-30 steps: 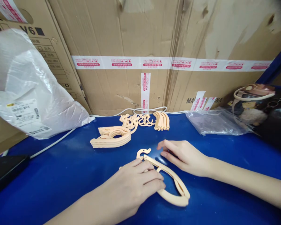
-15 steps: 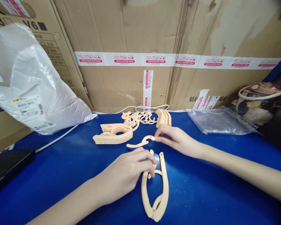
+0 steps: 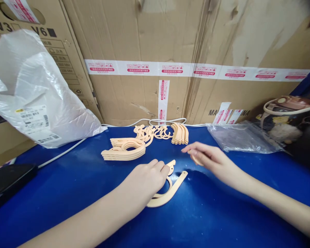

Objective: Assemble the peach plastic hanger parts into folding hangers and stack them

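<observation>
My left hand [image 3: 147,181] rests fingers-down on a cream plastic hanger body [image 3: 167,194] lying on the blue table [image 3: 67,193], its fingertips curled on the piece's upper end. My right hand [image 3: 209,160] hovers just right of it, fingers curled around a small cream hook piece [image 3: 195,160] that shows only partly. Behind them sit a stack of the same curved hanger bodies [image 3: 125,151], a tangle of loose hooks [image 3: 152,132] and a short row of curved arms [image 3: 180,133].
Large cardboard boxes [image 3: 170,51] wall off the back. A white plastic bag [image 3: 28,93] lies at the left, a clear bag [image 3: 243,137] at the right, a bottle with a handle [image 3: 286,113] far right. A white cable [image 3: 64,153] and a black device [image 3: 7,184] are at the left.
The hanger body has swung from pointing toward me to lying slanted under my left hand. My right hand drew the hook piece back from the middle to the right and closed round it.
</observation>
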`<state>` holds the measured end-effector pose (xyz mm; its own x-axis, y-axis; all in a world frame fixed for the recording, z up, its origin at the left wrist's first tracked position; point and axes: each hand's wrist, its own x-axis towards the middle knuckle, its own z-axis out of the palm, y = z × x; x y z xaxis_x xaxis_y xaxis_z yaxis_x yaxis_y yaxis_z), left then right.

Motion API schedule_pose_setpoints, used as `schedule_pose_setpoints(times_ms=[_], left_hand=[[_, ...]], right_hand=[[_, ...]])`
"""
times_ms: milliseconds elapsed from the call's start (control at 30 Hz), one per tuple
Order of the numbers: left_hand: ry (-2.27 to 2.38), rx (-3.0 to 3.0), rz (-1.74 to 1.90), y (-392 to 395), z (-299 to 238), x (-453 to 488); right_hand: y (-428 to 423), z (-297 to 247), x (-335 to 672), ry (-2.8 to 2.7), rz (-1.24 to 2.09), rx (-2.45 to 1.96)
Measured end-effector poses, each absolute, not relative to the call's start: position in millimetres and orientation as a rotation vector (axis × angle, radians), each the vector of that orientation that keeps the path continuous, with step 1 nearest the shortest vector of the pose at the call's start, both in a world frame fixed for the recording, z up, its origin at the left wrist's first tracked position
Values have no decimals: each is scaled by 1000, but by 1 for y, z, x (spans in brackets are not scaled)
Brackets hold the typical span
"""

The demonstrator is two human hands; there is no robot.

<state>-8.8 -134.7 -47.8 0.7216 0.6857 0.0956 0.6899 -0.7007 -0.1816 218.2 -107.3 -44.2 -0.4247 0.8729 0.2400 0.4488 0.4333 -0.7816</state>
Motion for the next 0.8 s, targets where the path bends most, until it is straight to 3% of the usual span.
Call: schedule_pose_setpoints(times_ms=[167,467,667,800], left_hand=[[-900,-2637,-70,-120,-54,-12],[-916,-2651,-186,-115,-61,-28],[-1058,-2777,-563,-128,-59,-17],[-1104,-2923,-525,-136,-63,-7]], right_hand=[[-118,-51,214,-2459,530,-1209],[-115,-54,222,-2512,505,-1057],[-112,-51,222,-2501,505,-1154],[-114,-53,220,-2518,522,-1290]])
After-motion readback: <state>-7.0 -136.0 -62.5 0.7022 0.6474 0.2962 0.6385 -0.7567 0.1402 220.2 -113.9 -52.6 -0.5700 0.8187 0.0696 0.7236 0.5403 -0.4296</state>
